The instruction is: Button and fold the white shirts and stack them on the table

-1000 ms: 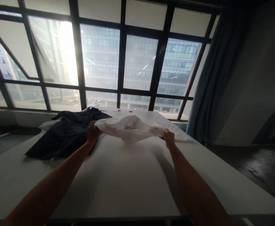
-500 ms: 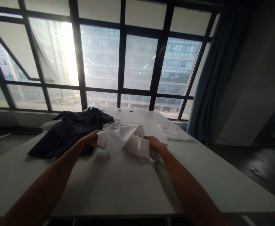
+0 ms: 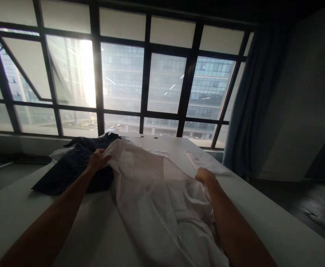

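Note:
A white shirt (image 3: 154, 196) lies spread and crumpled down the middle of the white table (image 3: 262, 218), reaching toward the near edge. My left hand (image 3: 98, 159) grips its far left edge, next to a pile of dark navy clothing (image 3: 73, 167). My right hand (image 3: 205, 176) is closed on a bunched fold at the shirt's right side. Both my bare forearms stretch out over the table.
A folded white garment (image 3: 207, 162) lies at the table's far right. Large dark-framed windows (image 3: 143, 85) fill the wall behind the table. A blue-grey curtain (image 3: 248, 104) hangs at the right, with dark floor (image 3: 301, 207) beyond the table's right edge.
The white shirt was held up, then bunched on the table; now it is pulled open and spread toward me. My hands have moved apart, still holding it.

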Demonstrator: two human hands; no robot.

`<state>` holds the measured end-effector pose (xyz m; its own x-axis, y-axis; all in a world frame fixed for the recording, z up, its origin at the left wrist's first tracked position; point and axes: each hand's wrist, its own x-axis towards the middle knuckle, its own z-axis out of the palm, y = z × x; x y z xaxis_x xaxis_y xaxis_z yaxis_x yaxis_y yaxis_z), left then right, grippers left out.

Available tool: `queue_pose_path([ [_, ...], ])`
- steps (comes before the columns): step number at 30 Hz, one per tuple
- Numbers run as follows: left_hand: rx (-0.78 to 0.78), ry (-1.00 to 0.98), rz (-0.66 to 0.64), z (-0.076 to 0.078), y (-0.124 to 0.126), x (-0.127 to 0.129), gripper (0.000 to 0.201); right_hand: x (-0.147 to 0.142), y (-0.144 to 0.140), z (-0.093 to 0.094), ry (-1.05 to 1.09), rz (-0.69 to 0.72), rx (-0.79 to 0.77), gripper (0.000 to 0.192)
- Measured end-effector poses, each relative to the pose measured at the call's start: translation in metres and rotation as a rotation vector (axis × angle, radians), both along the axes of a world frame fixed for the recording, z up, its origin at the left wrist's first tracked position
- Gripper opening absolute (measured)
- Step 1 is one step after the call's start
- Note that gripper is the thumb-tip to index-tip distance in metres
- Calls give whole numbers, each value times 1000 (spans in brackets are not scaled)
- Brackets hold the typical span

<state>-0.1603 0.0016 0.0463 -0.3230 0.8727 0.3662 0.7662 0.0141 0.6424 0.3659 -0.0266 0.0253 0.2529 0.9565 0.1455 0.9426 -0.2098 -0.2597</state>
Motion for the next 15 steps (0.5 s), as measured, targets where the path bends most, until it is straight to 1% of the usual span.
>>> queue_pose_path([
  [1,-18,42,-7,0,-1,2,60,-2,1,0,-15,5,10,24],
  [2,-23,96,-15,1,-2,6,60,-8,1,0,-21,49,2,29],
  [3,-8,164,-13,3,-5,12,60,-16,1,1,-14,127,-13,34],
  [5,70,323,-3,6,-11,28,59,-40,-1,1,32,349,3,43],
  [6,113,395,-20,7,-16,38,57,-54,-2,-1,63,458,15,48],
  [7,134,455,-80,7,-20,48,53,-69,-4,-4,91,559,28,54],
  [8,129,500,-190,5,-25,59,50,-83,-5,-8,112,649,41,60],
  [10,50,554,-497,-1,-34,79,48,-108,-7,-18,144,816,58,64],
  [11,-18,575,-646,-5,-38,87,48,-118,-8,-23,160,889,56,59],
  [12,-98,594,-766,-9,-42,95,48,-126,-8,-26,173,946,49,51],
  [13,-184,610,-845,-12,-45,101,49,-132,-8,-28,177,974,35,39],
  [14,-262,620,-894,-15,-47,106,49,-136,-8,-29,166,967,19,28],
  [15,-316,623,-924,-15,-49,109,47,-138,-8,-28,137,930,4,20],
])
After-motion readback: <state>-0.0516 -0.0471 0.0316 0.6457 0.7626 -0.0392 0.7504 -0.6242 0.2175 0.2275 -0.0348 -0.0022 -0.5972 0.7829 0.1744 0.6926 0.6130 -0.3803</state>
